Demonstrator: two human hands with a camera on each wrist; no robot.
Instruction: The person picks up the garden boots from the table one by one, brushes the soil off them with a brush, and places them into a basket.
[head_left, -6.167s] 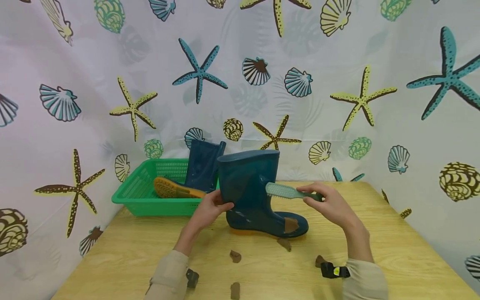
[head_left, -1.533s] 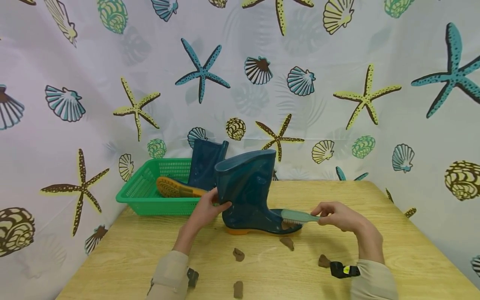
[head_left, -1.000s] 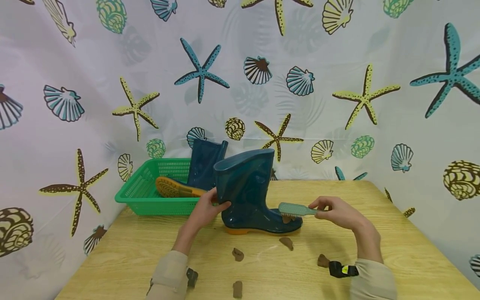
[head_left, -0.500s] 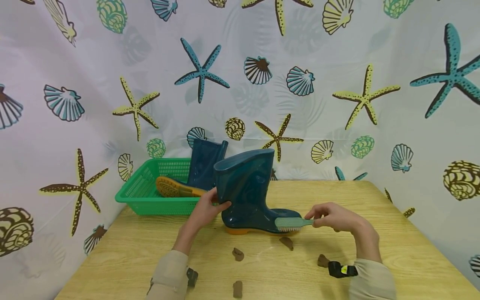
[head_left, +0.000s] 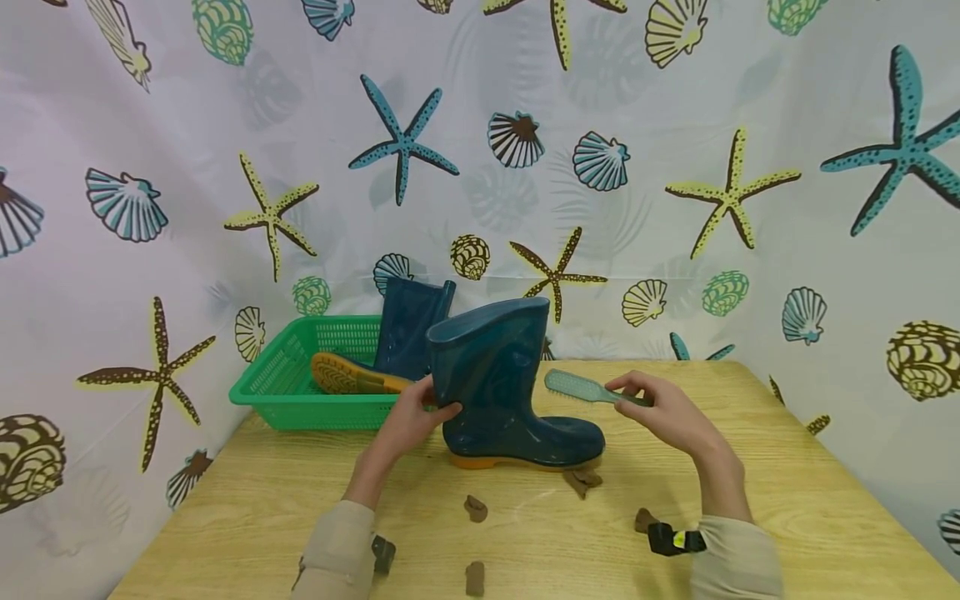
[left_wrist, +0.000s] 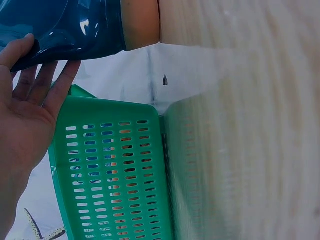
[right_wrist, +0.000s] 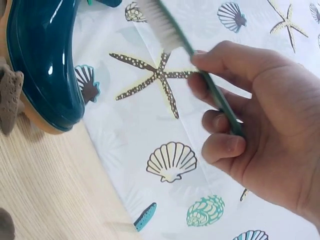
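Note:
A dark blue rubber boot with an orange sole stands upright on the wooden table, toe to the right. My left hand grips the back of its shaft, thumb on the near side and fingers behind. In my right hand is a pale green scrub brush, pinched by its handle. The brush is raised above the boot's toe, apart from it; white bristles show in the right wrist view. Brown clay-like lumps lie at the front of the toe, whose top is bare and glossy.
A green plastic basket at the back left holds a second blue boot lying with its orange sole outward. More brown lumps are scattered over the near part of the table. A shell-patterned cloth hangs behind.
My right hand has swept the brush over the toe and lifted it away. The brown lump that was on the toe now lies on the table beside another. My left hand keeps its hold.

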